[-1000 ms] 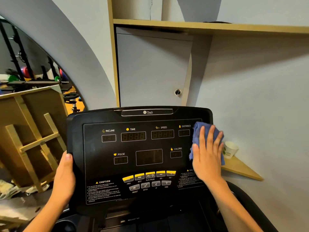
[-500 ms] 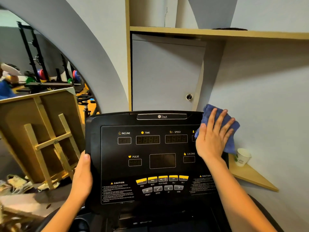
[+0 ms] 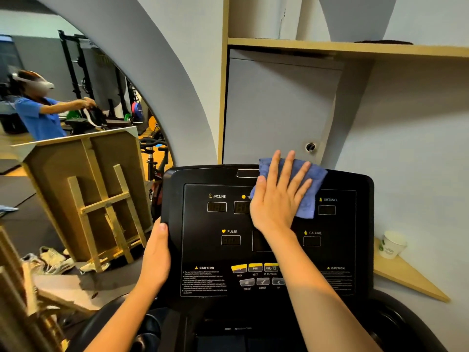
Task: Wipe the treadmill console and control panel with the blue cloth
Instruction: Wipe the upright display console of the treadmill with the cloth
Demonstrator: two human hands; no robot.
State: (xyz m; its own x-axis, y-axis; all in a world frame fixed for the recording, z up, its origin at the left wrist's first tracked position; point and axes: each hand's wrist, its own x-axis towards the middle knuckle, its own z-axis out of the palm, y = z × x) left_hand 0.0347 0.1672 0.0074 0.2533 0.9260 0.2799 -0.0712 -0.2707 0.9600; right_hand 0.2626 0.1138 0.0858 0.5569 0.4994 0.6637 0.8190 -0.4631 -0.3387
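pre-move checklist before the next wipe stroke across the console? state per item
1. Blue cloth flat under right hand: ok, palm and spread fingers press it on the panel top.
2. Left hand steadies treadmill console: ok, grips its left edge.
3. Path leftward to INCLINE display: ok, nothing in the way.
4. Buttons clear of hands: ok, though the forearm passes over some.
5. Paper cup clear of the stroke: ok, on the side shelf.
6. Panel clean: cannot tell.
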